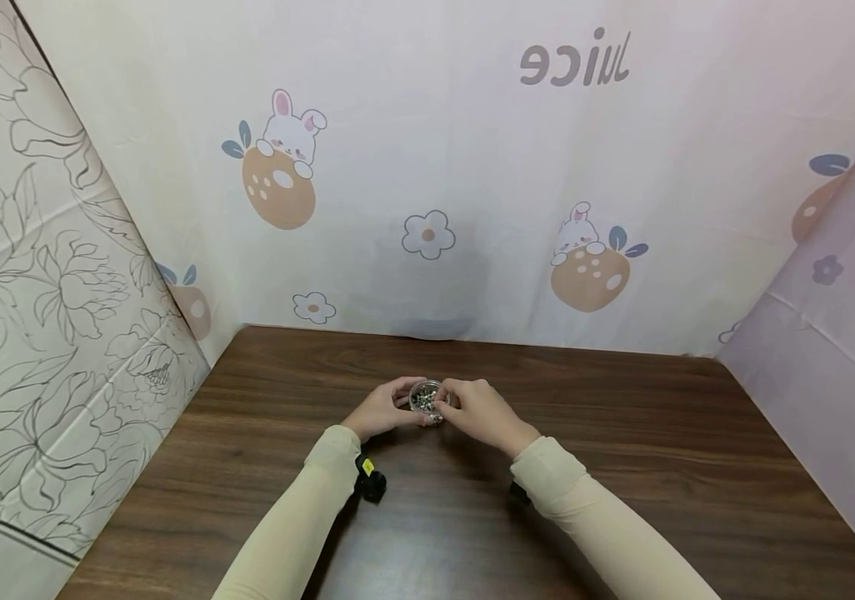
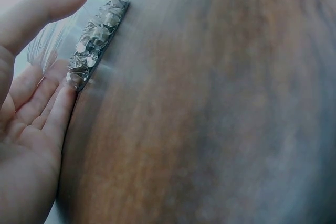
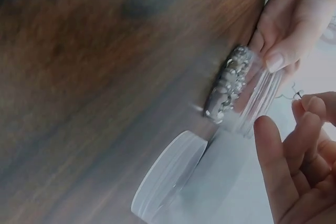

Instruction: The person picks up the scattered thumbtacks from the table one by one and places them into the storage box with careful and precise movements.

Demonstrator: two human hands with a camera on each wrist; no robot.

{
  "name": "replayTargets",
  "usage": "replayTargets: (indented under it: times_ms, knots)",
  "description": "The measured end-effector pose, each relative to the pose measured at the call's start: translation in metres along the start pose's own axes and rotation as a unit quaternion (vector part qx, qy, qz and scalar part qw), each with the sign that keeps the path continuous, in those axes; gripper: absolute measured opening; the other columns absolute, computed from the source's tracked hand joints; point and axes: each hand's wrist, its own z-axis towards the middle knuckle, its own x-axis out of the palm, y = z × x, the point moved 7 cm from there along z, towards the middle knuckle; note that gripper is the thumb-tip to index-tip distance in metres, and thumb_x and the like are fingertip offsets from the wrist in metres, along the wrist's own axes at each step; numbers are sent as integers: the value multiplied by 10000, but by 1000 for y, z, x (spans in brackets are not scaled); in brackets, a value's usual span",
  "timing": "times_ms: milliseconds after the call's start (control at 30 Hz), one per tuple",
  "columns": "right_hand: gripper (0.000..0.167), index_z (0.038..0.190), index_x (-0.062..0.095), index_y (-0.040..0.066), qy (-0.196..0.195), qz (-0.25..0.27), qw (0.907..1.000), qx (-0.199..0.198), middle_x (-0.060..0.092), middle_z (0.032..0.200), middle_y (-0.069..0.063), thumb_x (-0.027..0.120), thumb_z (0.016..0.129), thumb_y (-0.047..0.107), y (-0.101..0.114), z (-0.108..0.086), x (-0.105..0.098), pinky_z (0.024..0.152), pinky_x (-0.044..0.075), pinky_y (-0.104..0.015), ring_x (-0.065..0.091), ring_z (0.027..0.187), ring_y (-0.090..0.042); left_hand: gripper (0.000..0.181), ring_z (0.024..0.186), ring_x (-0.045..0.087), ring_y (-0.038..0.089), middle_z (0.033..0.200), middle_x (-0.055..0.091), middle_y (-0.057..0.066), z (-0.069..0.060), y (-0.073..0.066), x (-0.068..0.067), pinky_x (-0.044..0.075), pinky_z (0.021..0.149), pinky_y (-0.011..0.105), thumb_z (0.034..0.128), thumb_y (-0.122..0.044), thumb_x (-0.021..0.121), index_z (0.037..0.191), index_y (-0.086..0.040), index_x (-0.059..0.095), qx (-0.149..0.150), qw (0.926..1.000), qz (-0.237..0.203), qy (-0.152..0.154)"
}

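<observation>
A clear round plastic jar (image 1: 419, 388) stands on the table, with a layer of small silver thumbtacks (image 3: 230, 85) at its bottom. My left hand (image 1: 382, 410) holds the jar from the left, thumb on the near side and fingers round the far side. Above the open mouth, my right hand (image 1: 486, 415) pinches one small thumbtack (image 3: 298, 95) between thumb and forefinger; the other fingers are bent. Beside the jar in the right wrist view, a translucent screw lid (image 3: 167, 174) lies on the table. The right hand hides that spot in the head view.
The dark wood-grain table (image 1: 622, 467) reaches back to a patterned curtain (image 1: 427, 150). More printed sheeting (image 1: 37, 275) hangs at the left and right sides. A black wrist camera (image 1: 371, 483) sits under the left sleeve cuff.
</observation>
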Motion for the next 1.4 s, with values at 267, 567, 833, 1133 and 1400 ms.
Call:
replayTargets:
  times_ms: [267,567,833,1133,1400]
  knots:
    - [69,1000,713,131,-59,-179,9994,281,608,688,76,655,993,167,-9,11,-3,486,443,-256,479,493,-63,687,1363,453,288,1478,483,62,-10,-16,3,406,1102,472,866,-206,822,1473,-178,502,-47,9999,-73,-69]
    - [71,970,721,120,-67,-355,9989,304,585,647,57,667,983,164,-12,21,-4,478,421,-261,431,465,-74,684,1367,443,339,1491,469,127,-18,-33,3,403,1101,487,881,-154,801,1484,-95,484,5,9996,-269,32]
    - [100,964,730,98,-27,-427,9985,354,587,678,61,652,988,156,-12,29,0,481,417,-253,438,489,-71,694,1365,450,319,1488,472,126,-19,-33,4,402,1103,477,871,-115,804,1484,-85,479,14,9990,-439,63]
    - [117,1030,719,94,-10,-291,9979,573,658,755,44,656,994,186,-15,25,-3,531,494,-272,550,546,-71,701,1348,467,328,1482,477,131,-17,-32,2,411,1097,471,875,-137,806,1488,-76,473,52,9991,-416,51]
    - [106,1021,711,107,-22,-66,9980,628,673,777,47,646,997,187,-13,12,-4,538,493,-276,557,566,-66,701,1344,471,321,1476,478,142,-18,-31,2,415,1094,467,872,-117,805,1486,-67,471,36,9991,-405,69]
